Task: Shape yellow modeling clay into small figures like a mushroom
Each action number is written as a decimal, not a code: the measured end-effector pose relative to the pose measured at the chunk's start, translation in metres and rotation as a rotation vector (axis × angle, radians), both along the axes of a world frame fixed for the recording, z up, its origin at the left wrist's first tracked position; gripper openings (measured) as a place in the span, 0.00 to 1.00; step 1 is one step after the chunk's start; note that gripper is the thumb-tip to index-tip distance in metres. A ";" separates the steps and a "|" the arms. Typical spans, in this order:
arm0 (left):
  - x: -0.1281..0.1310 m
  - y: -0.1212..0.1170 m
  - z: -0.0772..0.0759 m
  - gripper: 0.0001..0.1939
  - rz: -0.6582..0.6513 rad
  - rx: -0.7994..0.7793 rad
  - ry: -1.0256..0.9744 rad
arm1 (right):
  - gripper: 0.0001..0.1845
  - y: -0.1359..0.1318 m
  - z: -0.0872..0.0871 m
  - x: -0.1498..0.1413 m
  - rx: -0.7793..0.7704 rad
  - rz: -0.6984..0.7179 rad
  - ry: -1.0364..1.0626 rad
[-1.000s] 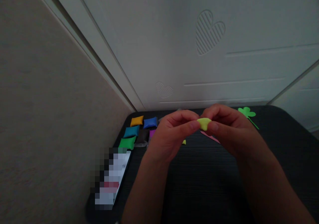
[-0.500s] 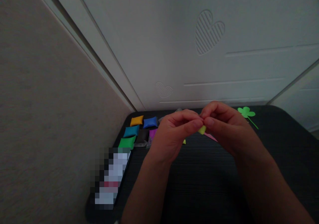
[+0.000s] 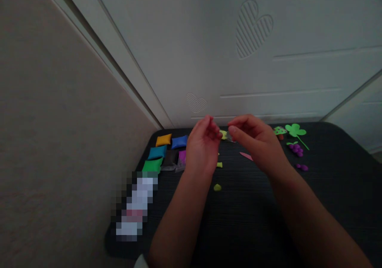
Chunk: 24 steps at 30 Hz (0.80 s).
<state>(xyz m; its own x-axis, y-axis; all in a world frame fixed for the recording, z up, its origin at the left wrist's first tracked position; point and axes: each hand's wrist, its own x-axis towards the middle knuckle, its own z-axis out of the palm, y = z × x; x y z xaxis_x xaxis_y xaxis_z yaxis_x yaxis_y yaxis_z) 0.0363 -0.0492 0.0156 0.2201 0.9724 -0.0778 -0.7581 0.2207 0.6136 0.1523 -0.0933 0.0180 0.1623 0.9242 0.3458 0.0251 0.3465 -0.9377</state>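
My left hand (image 3: pixel 204 146) is raised over the table with its palm turned inward and fingers loosely curled; I see nothing in it. My right hand (image 3: pixel 258 140) hangs apart from it to the right, thumb and fingers slightly separated around nothing visible. Below the left wrist lies a small yellow clay lump (image 3: pixel 217 187). Another yellow clay piece (image 3: pixel 219 165) sits beside the left hand, partly covered by it. Between the hands, farther back, is a yellow clay packet (image 3: pixel 223 134) with clear wrapping. A pink pointed tool (image 3: pixel 246 156) lies partly behind the right hand.
On the left are several coloured clay packets, among them an orange one (image 3: pixel 164 140) and a green one (image 3: pixel 152 166), near a blurred-out phone (image 3: pixel 135 204). To the right lie a green clover shape (image 3: pixel 295 130), a spotted mushroom (image 3: pixel 280 132) and purple clay grapes (image 3: pixel 296 150). A white panel (image 3: pixel 209 61) stands behind.
My hands have moved apart, and the yellow clay that was pinched between them is no longer in them. A yellow lump now shows on the table below the left wrist.
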 end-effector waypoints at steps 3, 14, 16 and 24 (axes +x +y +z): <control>-0.005 0.011 -0.004 0.05 0.091 -0.059 -0.013 | 0.03 0.007 -0.008 -0.001 -0.012 -0.082 -0.036; -0.045 0.013 0.018 0.08 0.318 0.156 -0.009 | 0.09 -0.024 -0.042 -0.025 -0.194 0.431 -0.754; -0.047 0.013 0.019 0.07 0.304 0.169 -0.027 | 0.09 -0.040 -0.058 -0.024 -0.266 0.511 -0.827; -0.047 0.011 0.020 0.12 0.296 0.127 0.102 | 0.12 -0.080 -0.099 -0.023 -0.308 0.540 -0.909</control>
<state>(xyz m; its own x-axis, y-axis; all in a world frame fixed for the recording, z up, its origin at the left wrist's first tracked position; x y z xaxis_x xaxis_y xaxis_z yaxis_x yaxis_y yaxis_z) -0.0109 -0.0380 0.0356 -0.0755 0.9963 0.0407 -0.7110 -0.0824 0.6984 0.1295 -0.1732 -0.0813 -0.4877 0.8638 -0.1266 0.6656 0.2740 -0.6942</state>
